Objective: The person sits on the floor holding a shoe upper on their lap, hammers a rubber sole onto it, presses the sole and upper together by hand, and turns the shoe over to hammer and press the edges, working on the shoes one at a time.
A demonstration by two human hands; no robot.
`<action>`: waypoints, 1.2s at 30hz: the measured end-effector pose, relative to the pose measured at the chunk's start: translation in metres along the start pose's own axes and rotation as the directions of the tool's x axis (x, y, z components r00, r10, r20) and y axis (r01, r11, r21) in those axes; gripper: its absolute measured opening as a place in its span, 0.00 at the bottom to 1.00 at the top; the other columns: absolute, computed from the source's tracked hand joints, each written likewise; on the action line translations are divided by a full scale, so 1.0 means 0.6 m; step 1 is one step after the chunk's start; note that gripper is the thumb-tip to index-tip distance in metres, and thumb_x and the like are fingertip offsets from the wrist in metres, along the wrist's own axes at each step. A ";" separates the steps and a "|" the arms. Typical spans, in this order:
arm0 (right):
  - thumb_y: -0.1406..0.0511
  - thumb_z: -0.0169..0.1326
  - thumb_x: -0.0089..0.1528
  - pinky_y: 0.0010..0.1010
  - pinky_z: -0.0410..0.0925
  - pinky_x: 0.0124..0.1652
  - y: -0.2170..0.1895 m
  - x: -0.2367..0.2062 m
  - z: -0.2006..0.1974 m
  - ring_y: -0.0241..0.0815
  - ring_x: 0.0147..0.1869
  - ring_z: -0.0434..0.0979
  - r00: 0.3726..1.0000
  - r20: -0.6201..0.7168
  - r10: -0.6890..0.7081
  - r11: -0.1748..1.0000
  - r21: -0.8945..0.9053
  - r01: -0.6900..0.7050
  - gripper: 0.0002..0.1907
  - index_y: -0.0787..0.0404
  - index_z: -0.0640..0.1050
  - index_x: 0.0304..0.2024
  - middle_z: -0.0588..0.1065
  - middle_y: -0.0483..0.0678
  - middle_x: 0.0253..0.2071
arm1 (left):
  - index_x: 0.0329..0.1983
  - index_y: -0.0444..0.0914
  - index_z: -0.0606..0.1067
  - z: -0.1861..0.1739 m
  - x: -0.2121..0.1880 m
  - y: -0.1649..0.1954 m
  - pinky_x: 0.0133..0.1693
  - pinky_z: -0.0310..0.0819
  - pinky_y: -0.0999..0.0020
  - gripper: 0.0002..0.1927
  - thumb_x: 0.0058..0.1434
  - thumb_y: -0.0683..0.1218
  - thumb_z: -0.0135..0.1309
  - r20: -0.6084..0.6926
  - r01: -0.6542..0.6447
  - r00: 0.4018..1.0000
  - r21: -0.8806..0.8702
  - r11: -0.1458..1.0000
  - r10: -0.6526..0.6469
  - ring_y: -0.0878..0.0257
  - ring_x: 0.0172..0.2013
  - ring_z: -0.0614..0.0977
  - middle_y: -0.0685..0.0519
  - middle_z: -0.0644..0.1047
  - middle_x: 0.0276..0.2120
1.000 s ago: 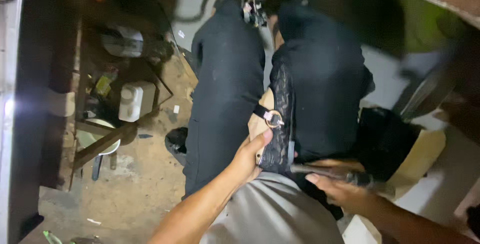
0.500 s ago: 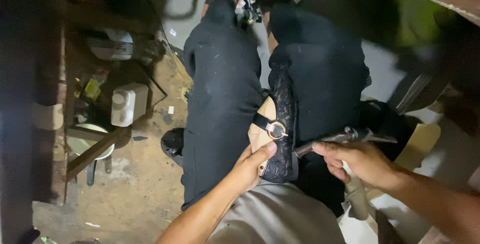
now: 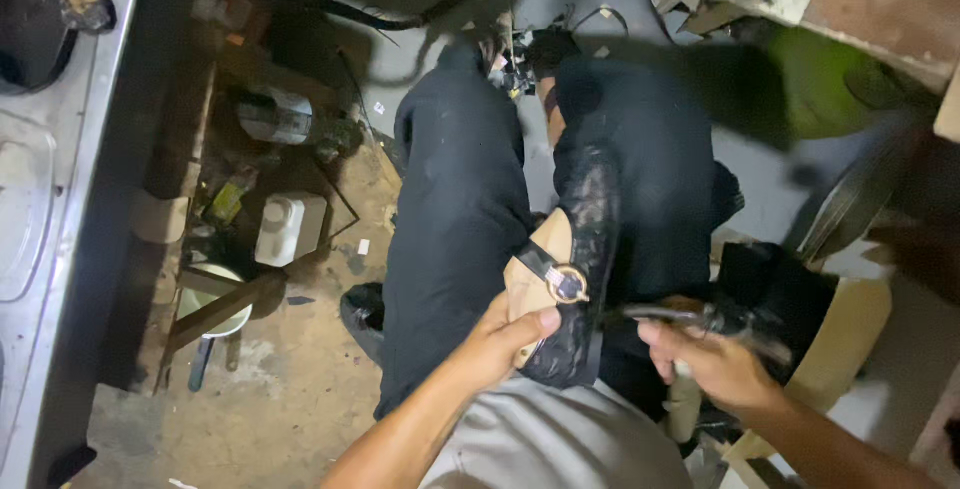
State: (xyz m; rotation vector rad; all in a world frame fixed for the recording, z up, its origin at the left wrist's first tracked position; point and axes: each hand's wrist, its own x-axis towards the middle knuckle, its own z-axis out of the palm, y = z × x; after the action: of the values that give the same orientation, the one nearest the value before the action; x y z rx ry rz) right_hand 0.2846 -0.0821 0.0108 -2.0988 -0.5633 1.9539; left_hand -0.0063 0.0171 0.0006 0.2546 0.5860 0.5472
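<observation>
Black lace shoe point(image 3: 585, 249) with tan insole point(image 3: 530, 284), black strap and gold ring buckle point(image 3: 567, 284); black trousers point(image 3: 455, 219); white jug point(image 3: 288, 229).

A white plastic jug point(image 3: 290, 229) is sitting on the dirty floor point(image 3: 290, 419) near a wooden frame point(image 3: 225, 304), with a pale bowl point(image 3: 205, 301) lying just beside it under one of the frame's slats. A grey metal can point(image 3: 275, 116) is lying further back in the shadow, and a black cable point(image 3: 400, 19) is trailing across the floor at the far edge. A green cloth point(image 3: 815, 89) is lying blurred at the far right, below a worn ledge point(image 3: 880, 19).
</observation>
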 end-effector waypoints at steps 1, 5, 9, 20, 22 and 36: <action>0.56 0.62 0.62 0.27 0.67 0.30 0.022 -0.012 0.007 0.35 0.28 0.75 0.996 -0.078 0.045 0.996 -0.074 -0.051 0.20 0.67 0.80 0.26 0.76 0.45 0.24 | 0.67 0.30 0.67 0.002 -0.009 0.013 0.57 0.70 0.67 0.28 0.66 0.44 0.56 0.069 0.010 0.997 0.117 0.993 -0.018 0.64 0.54 0.77 0.52 0.76 0.54; 0.58 0.70 0.54 0.35 0.72 0.34 0.082 -0.045 0.024 0.42 0.31 0.77 0.983 -0.175 0.045 0.895 -0.431 -0.118 0.20 0.61 0.79 0.42 0.79 0.52 0.30 | 0.68 0.32 0.68 0.015 -0.040 0.100 0.61 0.70 0.66 0.33 0.62 0.48 0.63 0.248 -0.160 0.969 0.683 0.712 -0.020 0.59 0.56 0.78 0.48 0.80 0.56; 0.57 0.64 0.55 0.37 0.74 0.44 0.094 -0.067 0.033 0.47 0.42 0.83 0.614 0.247 -0.750 0.167 -0.827 0.536 0.18 0.50 0.79 0.46 0.80 0.54 0.40 | 0.69 0.42 0.69 0.031 -0.059 0.154 0.58 0.69 0.58 0.42 0.51 0.56 0.67 0.064 -0.056 0.919 0.998 -0.034 0.388 0.46 0.57 0.77 0.43 0.76 0.58; 0.59 0.64 0.56 0.34 0.77 0.42 -0.113 -0.122 0.089 0.44 0.43 0.86 0.812 0.062 -0.580 0.566 -0.686 0.456 0.36 0.54 0.71 0.67 0.81 0.55 0.47 | 0.61 0.35 0.73 0.036 -0.011 0.176 0.63 0.70 0.62 0.21 0.66 0.45 0.54 0.322 -0.511 0.606 0.858 0.047 0.728 0.53 0.59 0.80 0.45 0.78 0.57; 0.59 0.62 0.57 0.34 0.76 0.40 -0.137 -0.146 0.064 0.44 0.41 0.84 0.576 0.024 -0.817 0.441 -0.619 0.651 0.32 0.53 0.72 0.64 0.80 0.54 0.44 | 0.58 0.34 0.75 0.039 0.004 0.178 0.57 0.72 0.65 0.18 0.66 0.45 0.53 0.292 -0.493 0.648 0.865 0.095 0.703 0.57 0.52 0.82 0.47 0.80 0.50; 0.55 0.59 0.61 0.32 0.71 0.30 -0.169 -0.077 0.055 0.42 0.29 0.78 0.442 -0.195 -0.875 0.456 -0.638 0.620 0.15 0.57 0.78 0.44 0.77 0.49 0.27 | 0.52 0.34 0.76 0.030 0.052 0.182 0.44 0.73 0.68 0.14 0.65 0.44 0.54 0.253 -0.441 0.671 0.892 0.101 0.697 0.61 0.39 0.80 0.49 0.77 0.37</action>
State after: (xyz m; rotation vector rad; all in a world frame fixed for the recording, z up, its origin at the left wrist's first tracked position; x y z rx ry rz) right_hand 0.2368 -0.0128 0.0912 -1.8641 -1.6700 0.6950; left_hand -0.0195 0.1233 0.0419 1.6429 1.0133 1.0030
